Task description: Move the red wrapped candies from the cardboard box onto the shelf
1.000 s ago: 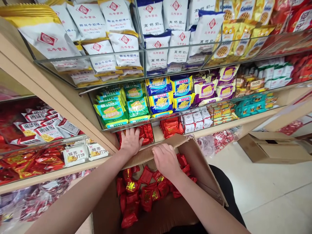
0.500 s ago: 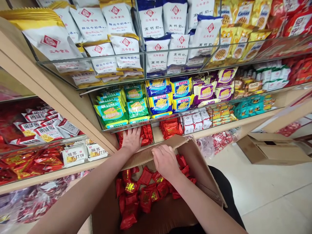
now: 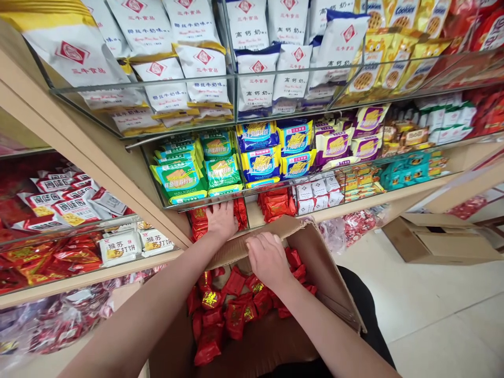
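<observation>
Brown cardboard box (image 3: 321,270) is gripped at the flap by right hand (image 3: 270,260), shelved glossy red packets (image 3: 199,226) touched by spread left hand (image 3: 221,223).

At ten o'clock, the white bags with yellow tops (image 3: 205,73) carry the words "三牛食品" and "椰丝牛奶味". At twelve o'clock, the white bags with blue tops (image 3: 258,79) show "高钙奶", also with "三牛食品". At two o'clock, "Cookies" is written on the yellow bags (image 3: 402,23). At nine o'clock, the green packs (image 3: 222,173) read "SODA BISCUITS". At eight o'clock, the white packets (image 3: 120,248) say "苏打饼". The gold characters on the red packets (image 3: 210,302), at seven o'clock, are too creased for reading surely.
</observation>
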Demonstrator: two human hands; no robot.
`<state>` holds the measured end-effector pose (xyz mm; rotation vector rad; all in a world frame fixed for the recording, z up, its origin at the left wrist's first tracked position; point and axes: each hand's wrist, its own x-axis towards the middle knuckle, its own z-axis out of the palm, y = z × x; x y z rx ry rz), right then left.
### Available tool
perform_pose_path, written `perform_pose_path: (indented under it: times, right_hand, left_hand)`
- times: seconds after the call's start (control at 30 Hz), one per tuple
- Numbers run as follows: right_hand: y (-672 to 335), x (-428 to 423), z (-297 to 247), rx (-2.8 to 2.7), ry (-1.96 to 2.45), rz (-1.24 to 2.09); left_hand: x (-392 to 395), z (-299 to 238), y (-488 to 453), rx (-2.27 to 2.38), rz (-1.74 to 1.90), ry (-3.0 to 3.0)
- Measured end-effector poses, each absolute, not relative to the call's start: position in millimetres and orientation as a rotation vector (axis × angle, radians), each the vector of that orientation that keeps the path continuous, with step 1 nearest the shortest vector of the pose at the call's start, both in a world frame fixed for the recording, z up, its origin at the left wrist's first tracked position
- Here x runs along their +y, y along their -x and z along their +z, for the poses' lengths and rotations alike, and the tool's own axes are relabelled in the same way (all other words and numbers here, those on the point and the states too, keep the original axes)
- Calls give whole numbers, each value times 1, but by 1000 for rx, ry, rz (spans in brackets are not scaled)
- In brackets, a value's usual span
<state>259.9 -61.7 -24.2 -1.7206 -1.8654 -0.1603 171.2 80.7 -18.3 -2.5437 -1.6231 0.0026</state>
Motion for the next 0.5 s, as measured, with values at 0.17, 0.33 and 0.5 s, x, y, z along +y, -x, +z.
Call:
perform_pose_path:
  times: [0.17,0.33,0.5]
  right_hand:
    - [-261,-62,-25,-1862,1720,-139]
    - [-261,-61,-25,-1863,1718,-145]
    - [-260,-61,-26,-1866,1717,-152]
  left_hand:
    - [88,-16,-174,-1631,19,2582]
    - [94,-15,-179,-1641,32,2605]
    - [95,-16,-185,-1687,40,2577]
